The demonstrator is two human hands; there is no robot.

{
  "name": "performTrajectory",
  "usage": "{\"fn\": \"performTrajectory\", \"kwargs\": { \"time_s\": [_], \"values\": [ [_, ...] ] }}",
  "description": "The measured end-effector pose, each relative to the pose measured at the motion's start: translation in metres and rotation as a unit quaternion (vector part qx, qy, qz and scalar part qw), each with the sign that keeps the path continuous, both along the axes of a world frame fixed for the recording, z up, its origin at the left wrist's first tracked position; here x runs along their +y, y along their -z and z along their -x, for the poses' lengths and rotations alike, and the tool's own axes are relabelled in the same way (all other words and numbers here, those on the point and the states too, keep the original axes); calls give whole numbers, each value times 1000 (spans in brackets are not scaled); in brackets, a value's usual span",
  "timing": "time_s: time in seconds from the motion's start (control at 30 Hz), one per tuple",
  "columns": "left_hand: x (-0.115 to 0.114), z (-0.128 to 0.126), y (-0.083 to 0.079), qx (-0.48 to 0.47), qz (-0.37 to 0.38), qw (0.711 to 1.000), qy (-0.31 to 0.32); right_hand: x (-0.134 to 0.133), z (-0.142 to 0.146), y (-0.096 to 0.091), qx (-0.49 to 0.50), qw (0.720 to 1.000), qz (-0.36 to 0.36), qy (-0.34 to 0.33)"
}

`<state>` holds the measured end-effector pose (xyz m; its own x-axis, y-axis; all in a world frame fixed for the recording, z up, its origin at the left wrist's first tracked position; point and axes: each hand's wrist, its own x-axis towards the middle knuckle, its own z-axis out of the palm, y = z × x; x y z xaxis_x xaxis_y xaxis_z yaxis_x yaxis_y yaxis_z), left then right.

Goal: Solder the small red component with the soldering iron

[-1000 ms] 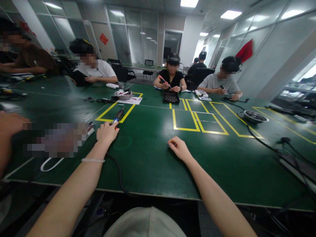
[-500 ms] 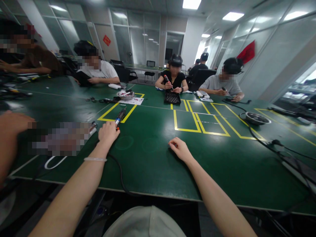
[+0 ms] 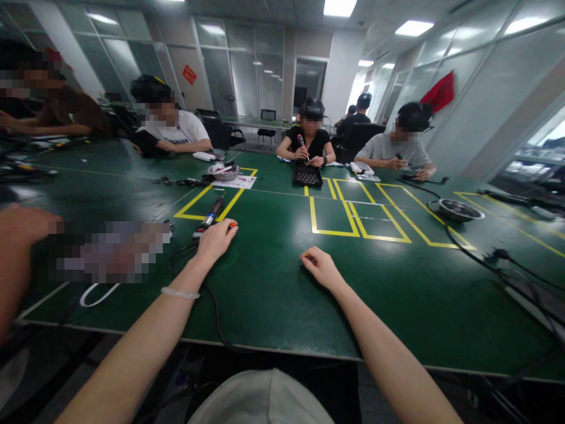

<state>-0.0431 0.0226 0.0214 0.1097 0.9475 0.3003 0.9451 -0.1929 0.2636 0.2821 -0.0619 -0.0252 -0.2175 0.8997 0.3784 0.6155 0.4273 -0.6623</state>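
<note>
My left hand (image 3: 216,240), with a pale bracelet at its wrist, is closed above the table. A small orange piece (image 3: 232,225) shows between its fingertips; its kind is too small to tell. Just beyond this hand lies a pen-shaped electric screwdriver (image 3: 213,213), dark with a blue and silver band, its tip pointing away from me. A black cord (image 3: 215,303) loops beside my left wrist and runs to the table's near edge. My right hand (image 3: 321,266) rests on the green tabletop with its fingers curled in, touching no object that I can see.
Yellow tape outlines (image 3: 336,234) mark the green table (image 3: 273,306). A metal bowl (image 3: 224,171) stands on a paper sheet; another bowl (image 3: 461,210) is at right among black cables. A co-worker opposite works over a black tray (image 3: 308,175). Another person's arm (image 3: 22,235) reaches in at left.
My left hand has come away from the screwdriver toward the right, the orange piece now at its fingertips. The screwdriver lies on the table. My right hand has hardly moved.
</note>
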Motion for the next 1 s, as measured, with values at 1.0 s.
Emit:
{"fn": "performTrajectory", "kwargs": {
  "time_s": [1.0],
  "values": [
    [-64, -126, 20, -142, 136, 905, 376, 2, 4, 5, 253, 949, 154, -105]
  ]
}}
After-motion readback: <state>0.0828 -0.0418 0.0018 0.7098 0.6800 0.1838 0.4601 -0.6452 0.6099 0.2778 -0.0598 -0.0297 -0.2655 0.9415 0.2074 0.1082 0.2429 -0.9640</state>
